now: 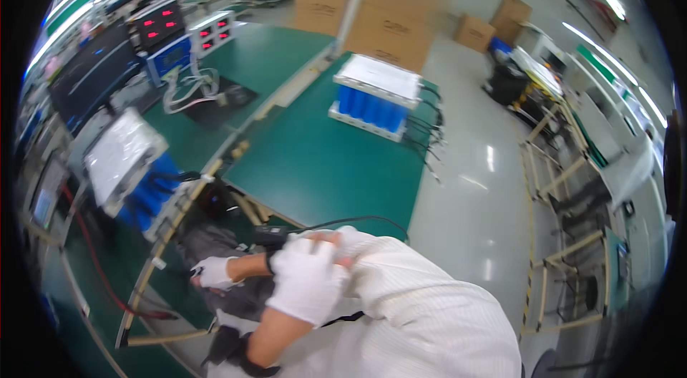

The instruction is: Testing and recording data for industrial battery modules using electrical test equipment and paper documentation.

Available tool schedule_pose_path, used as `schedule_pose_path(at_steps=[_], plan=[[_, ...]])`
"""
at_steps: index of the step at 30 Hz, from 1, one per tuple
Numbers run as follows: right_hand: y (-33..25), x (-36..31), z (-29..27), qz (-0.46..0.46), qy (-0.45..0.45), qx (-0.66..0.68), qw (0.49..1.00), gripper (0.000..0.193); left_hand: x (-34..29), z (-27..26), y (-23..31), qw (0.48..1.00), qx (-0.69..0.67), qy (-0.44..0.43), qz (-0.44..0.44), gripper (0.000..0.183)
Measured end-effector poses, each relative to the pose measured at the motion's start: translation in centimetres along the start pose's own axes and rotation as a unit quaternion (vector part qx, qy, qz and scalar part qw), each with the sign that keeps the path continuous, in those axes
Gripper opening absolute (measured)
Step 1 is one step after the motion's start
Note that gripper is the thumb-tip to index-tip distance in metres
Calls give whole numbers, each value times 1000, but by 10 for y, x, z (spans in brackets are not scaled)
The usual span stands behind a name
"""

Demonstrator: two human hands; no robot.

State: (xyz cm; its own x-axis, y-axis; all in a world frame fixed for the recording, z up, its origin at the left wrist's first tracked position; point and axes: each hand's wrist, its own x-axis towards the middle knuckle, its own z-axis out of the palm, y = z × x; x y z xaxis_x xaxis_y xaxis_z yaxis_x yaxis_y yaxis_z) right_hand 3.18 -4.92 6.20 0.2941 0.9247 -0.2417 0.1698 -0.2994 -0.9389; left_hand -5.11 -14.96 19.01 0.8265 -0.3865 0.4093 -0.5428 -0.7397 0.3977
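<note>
My left hand [308, 279], in a white glove, reaches across my body. Its fingers are closed around my right forearm where the white sleeve [379, 260] ends, seemingly gripping the cuff. Beyond it, my right hand [213, 273], also in a white glove, extends to the left over dark grey cloth [215, 242]. The right fingers are curled, and a small dark spot shows at their tips; what they hold, if anything, is unclear. A small black box [270, 235] with a black cable is beside the right forearm, and a black band circles that wrist.
On the green table [322, 170] stands a blue-celled battery pack [371, 106] with cables hanging over the right edge. A second battery pack [147, 192] is at left, near a monitor [93, 74] and red-digit displays [159, 25]. Cardboard boxes [393, 23] stand behind.
</note>
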Motion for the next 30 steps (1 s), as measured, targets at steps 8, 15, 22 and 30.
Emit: schedule_pose_path(at_steps=[8,15,22,30], plan=[[-2,-1,9,47,12,79,996,39,-34,-65,68,951,-271,-22,145,39],[9,-13,-13,76,-7,159,984,17,-159,-56,-88,763,-142,500,-384,18],[41,8,-30,123,-121,261,950,17,-283,-22,-229,495,85,644,-577,29],[50,9,-30,123,-78,95,985,46,-307,-8,-243,576,-7,582,-575,10]])
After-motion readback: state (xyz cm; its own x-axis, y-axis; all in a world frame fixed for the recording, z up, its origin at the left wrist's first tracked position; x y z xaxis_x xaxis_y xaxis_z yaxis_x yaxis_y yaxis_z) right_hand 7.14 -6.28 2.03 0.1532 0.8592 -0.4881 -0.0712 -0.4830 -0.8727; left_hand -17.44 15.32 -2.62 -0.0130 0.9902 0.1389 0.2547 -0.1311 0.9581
